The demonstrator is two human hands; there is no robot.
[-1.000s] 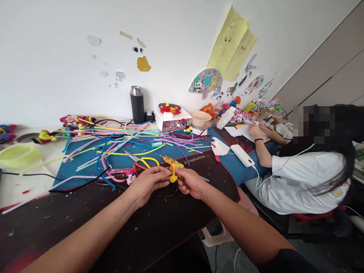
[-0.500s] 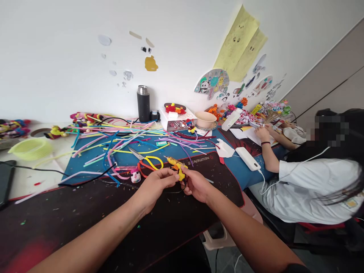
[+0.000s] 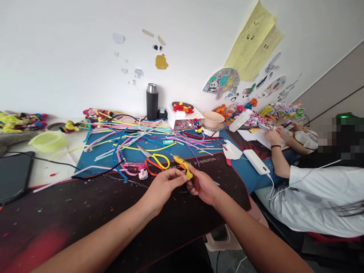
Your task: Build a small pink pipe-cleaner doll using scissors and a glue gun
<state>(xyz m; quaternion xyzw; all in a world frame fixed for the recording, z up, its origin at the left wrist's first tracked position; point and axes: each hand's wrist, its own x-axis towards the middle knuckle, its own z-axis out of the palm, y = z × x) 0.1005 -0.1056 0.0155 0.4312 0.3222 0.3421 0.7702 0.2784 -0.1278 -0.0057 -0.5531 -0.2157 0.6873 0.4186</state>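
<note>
A small yellow glue gun (image 3: 179, 160) with an orange trigger is between my hands over the dark mat, its metal tip pointing up and left. My right hand (image 3: 204, 185) is closed around its rear part, thumb on top. My left hand (image 3: 166, 186) pinches at the yellow handle with thumb and fingertips; whether a small piece is also between them is hidden. A dark cord hangs below the fingers. Just beyond my left hand lie scissors (image 3: 160, 161) with yellow and orange handles, beside a small white and pink figure head (image 3: 143, 173).
Colourful pipe cleaners (image 3: 133, 132) cover the blue mat. Behind stand a black thermos (image 3: 152, 102), a white box (image 3: 184, 120) and a beige bowl (image 3: 213, 120). A white power bank (image 3: 256, 162) lies near a co-worker's arm (image 3: 280, 163) at right. A dark tablet (image 3: 17, 176) is at left.
The whole view has shifted, so the table and hands appear farther right. Both hands keep the same hold on the glue gun.
</note>
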